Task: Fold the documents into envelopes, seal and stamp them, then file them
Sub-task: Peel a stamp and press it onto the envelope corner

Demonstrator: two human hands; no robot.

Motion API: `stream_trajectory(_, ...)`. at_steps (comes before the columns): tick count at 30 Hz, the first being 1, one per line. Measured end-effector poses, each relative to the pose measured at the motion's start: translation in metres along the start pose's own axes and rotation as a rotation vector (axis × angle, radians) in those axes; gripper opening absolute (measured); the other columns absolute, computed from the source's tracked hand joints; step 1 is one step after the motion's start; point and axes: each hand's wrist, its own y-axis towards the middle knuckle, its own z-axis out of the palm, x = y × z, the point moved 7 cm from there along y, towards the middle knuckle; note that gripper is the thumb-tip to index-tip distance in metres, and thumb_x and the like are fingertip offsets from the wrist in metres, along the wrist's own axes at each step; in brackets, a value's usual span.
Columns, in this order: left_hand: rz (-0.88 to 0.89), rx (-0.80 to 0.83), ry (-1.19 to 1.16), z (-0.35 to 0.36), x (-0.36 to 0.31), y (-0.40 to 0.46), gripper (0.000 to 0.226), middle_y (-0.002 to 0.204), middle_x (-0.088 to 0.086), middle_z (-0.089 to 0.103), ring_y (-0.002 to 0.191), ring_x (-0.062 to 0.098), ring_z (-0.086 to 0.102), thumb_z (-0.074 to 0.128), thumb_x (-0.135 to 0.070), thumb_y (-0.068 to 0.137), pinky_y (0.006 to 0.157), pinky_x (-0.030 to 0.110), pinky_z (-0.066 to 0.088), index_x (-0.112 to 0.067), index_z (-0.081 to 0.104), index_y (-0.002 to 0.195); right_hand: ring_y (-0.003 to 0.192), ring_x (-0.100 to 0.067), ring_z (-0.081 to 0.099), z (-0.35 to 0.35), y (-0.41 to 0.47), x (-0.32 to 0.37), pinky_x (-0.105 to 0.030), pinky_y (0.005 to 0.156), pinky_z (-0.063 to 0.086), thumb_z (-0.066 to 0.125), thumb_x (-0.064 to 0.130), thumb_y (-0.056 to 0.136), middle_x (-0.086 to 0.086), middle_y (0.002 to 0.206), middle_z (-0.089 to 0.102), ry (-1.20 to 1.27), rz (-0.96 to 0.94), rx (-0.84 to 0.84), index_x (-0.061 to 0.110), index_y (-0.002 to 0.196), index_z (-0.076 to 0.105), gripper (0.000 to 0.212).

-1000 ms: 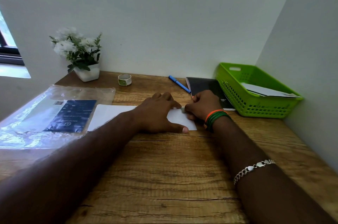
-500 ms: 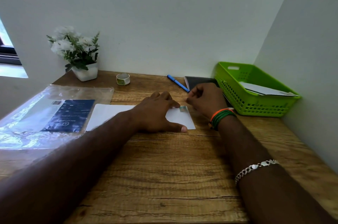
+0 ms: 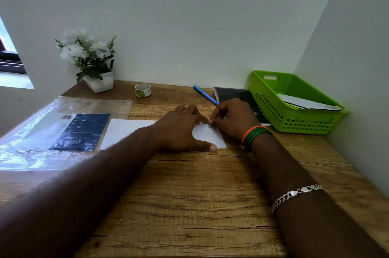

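Note:
A white envelope [image 3: 210,136] lies flat on the wooden desk [image 3: 189,205], mostly covered by my left hand [image 3: 181,129], which presses it down with spread fingers. A small green stamp [image 3: 210,125] sits at the envelope's top right corner. My right hand [image 3: 233,119] is curled over that corner with its fingertips on the stamp. A green plastic basket [image 3: 294,118] at the right holds white envelopes [image 3: 305,103]. A roll of stamps [image 3: 143,90] stands near the back wall.
A clear plastic packet with a dark blue label [image 3: 63,129] lies at the left. A potted white flower plant [image 3: 90,62] stands at the back left. A blue pen [image 3: 205,94] and a black notebook [image 3: 233,94] lie behind my hands.
My right hand lifted off the envelope's corner half a second ago, showing the stamp, and has now come back down with its fingertips on it. The left hand stayed put.

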Motion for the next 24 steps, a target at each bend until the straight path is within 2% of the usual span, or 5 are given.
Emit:
stream_trajectory(5,-0.005,0.01,-0.001,-0.001,-0.002,-0.001,0.094,0.145,-0.004,0.04,0.128,0.017,0.037,0.054,-0.088,0.074,0.107,0.042,0.041,-0.037,0.039,0.151,0.088,-0.004,0.063,0.002,-0.002,-0.001,-0.027,0.085,0.054,0.081,0.022,0.082,0.011,0.086,0.072,-0.028,0.022,0.075,0.025,0.087,0.08,0.006)
stream_trajectory(14,-0.009,0.002,0.012,-0.005,-0.004,-0.003,0.091,0.146,-0.004,0.04,0.131,0.018,0.037,0.051,-0.089,0.075,0.107,0.043,0.041,-0.037,0.041,0.15,0.104,-0.014,0.066,0.005,-0.006,0.002,-0.034,0.097,0.054,0.076,0.021,0.088,0.004,0.111,0.075,-0.13,0.067,0.132,0.023,0.108,0.078,0.02)
stream_trajectory(18,-0.012,-0.041,-0.019,-0.009,-0.005,-0.005,0.078,0.144,-0.003,0.043,0.129,0.019,0.039,0.045,-0.083,0.085,0.103,0.042,0.042,-0.036,0.047,0.147,0.11,-0.022,0.063,0.01,-0.013,0.018,-0.039,0.093,0.055,0.072,0.027,0.088,0.001,0.123,0.066,-0.417,0.029,0.204,0.032,0.12,0.071,0.032)
stream_trajectory(22,-0.009,-0.064,0.017,-0.009,-0.005,-0.005,0.057,0.147,-0.003,0.043,0.133,0.021,0.039,0.048,-0.062,0.097,0.106,0.045,0.041,-0.036,0.046,0.147,0.115,-0.03,0.058,0.017,-0.026,0.032,-0.039,0.081,0.053,0.056,0.023,0.097,-0.008,0.13,0.051,-0.717,-0.141,0.234,0.02,0.132,0.061,0.035)
stream_trajectory(24,-0.009,-0.072,0.029,-0.01,-0.007,-0.005,0.052,0.148,-0.003,0.042,0.135,0.022,0.039,0.048,-0.056,0.099,0.108,0.046,0.04,-0.036,0.045,0.147,0.121,-0.032,0.053,0.019,-0.034,0.036,-0.043,0.082,0.052,0.055,0.022,0.098,-0.01,0.134,0.047,-0.834,-0.204,0.223,0.019,0.134,0.058,0.036)
